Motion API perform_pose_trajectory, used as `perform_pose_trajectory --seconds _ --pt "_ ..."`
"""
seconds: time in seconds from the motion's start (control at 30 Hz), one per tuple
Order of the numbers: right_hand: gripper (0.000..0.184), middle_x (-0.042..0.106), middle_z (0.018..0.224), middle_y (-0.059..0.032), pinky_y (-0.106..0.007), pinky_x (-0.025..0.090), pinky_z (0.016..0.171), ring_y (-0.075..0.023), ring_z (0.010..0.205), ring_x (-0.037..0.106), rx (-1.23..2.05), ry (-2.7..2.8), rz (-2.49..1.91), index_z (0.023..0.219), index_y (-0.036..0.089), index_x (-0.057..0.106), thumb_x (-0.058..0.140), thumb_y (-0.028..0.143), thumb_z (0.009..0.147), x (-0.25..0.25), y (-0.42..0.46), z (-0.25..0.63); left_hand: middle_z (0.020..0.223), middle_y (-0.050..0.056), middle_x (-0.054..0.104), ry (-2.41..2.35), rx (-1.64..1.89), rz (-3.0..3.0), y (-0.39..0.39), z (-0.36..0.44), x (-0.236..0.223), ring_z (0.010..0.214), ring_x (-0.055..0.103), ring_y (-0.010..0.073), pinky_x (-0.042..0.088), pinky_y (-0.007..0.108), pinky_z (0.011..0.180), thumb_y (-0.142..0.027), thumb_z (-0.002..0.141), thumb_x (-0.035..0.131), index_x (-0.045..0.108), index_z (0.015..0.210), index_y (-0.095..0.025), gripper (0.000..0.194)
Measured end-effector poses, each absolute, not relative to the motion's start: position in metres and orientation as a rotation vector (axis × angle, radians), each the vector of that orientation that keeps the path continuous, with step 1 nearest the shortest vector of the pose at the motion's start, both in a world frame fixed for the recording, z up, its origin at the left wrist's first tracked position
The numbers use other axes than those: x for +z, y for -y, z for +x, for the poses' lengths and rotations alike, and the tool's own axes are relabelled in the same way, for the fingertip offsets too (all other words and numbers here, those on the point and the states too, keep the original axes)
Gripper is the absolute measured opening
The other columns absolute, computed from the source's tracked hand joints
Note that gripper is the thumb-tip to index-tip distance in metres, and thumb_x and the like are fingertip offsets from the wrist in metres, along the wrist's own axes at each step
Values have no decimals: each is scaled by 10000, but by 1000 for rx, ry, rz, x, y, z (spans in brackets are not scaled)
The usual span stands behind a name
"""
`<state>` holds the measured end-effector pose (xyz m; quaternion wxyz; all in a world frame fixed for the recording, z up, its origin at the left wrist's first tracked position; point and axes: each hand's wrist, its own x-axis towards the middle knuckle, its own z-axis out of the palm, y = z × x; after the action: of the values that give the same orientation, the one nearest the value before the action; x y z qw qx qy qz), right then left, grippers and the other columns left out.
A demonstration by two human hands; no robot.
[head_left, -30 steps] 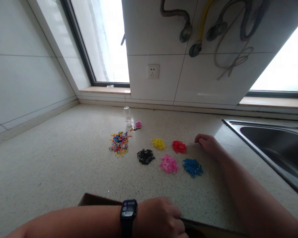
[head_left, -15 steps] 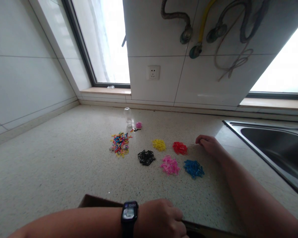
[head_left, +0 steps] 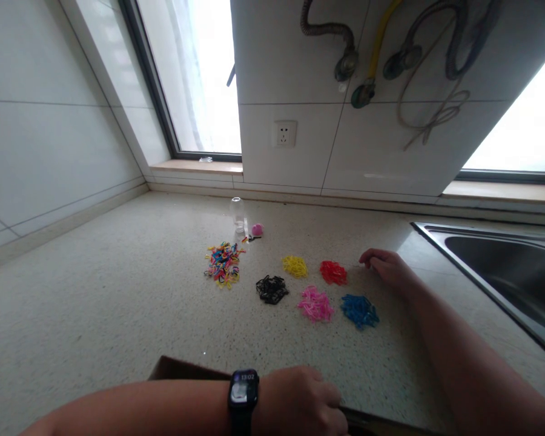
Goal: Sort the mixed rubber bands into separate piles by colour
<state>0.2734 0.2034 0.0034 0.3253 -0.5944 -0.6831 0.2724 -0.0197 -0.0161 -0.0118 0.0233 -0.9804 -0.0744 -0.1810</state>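
My left hand (head_left: 302, 399), with a black smartwatch (head_left: 244, 387) on the wrist, lies at the counter's near edge. Its fingers are curled in and their tips hidden. On the counter to the right rests my right hand (head_left: 384, 266), fingers bent together; whatever they may hold cannot be made out. Nearest to it is a pile of red rubber bands (head_left: 333, 272). Separate piles of yellow bands (head_left: 295, 266), black bands (head_left: 272, 289), pink bands (head_left: 316, 304) and blue bands (head_left: 360, 311) lie close by. Mixed-colour bands (head_left: 224, 264) form a heap further left.
A clear bottle (head_left: 237, 215) stands at the back beside a pink round object (head_left: 257, 229) and a few loose bands (head_left: 253, 239). A steel sink (head_left: 490, 266) is set into the counter (head_left: 118, 309) on the right. A brown, box-like corner (head_left: 181, 367) shows behind my left forearm.
The whole view has shifted slightly, so things appear a little further right. My right fingers look slightly less tightly bent; both hands stay in about the same places, and the piles look unchanged.
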Motion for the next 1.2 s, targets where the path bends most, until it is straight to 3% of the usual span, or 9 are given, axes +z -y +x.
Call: perform_pose_trajectory --seconds 0.2,0.33,0.43,0.53,0.67,0.9,1.2 --pt "254 622 664 -22 -271 354 530 -147 566 484 710 1764 -1561 734 196 704 461 242 674 2 -206 275 688 -28 620 220 -506 -3128 13 -21 -6 663 548 135 361 295 498 -217 957 557 602 803 -192 163" --pt "270 623 675 -23 -272 341 513 -141 550 471 726 1752 -1569 758 191 710 457 250 686 0 -208 276 857 -41 704 252 -657 -3554 -2 -30 27 773 627 82 445 210 604 -296 945 578 655 1062 -211 164" --pt "262 627 672 -24 -270 341 513 -138 545 473 724 1756 -1555 747 188 709 463 247 678 -2 -210 276 753 -35 676 703 -733 -3508 -33 -50 61 674 600 73 452 201 673 -235 923 556 702 1055 -217 198" --pt "268 628 677 -20 -265 322 494 -129 521 453 741 1748 -1553 758 190 712 463 250 677 -4 -211 276 805 -15 686 1402 -795 -3066 -77 -86 78 688 591 91 453 223 676 -283 931 556 717 1044 -235 202" --pt "265 639 684 -24 -266 324 494 -131 525 461 748 1746 -1558 756 187 715 471 244 668 -6 -214 276 874 74 673 1848 -831 -2610 -131 -144 67 770 610 153 487 310 742 -296 999 457 673 1086 -122 291" --pt "270 623 676 -19 -261 337 508 -133 544 470 754 1757 -1572 763 180 712 467 246 672 -5 -213 276 1220 105 597 2142 -568 -2414 -170 -205 34 1028 616 220 545 422 867 -353 963 577 591 1218 -161 320" --pt "258 630 690 -22 -270 343 525 -139 557 481 767 1760 -1566 763 192 707 468 242 681 -6 -215 278 1235 109 591 2108 -377 -2498 -181 -233 23 1041 612 224 542 430 878 -345 964 576 586 1233 -163 325"
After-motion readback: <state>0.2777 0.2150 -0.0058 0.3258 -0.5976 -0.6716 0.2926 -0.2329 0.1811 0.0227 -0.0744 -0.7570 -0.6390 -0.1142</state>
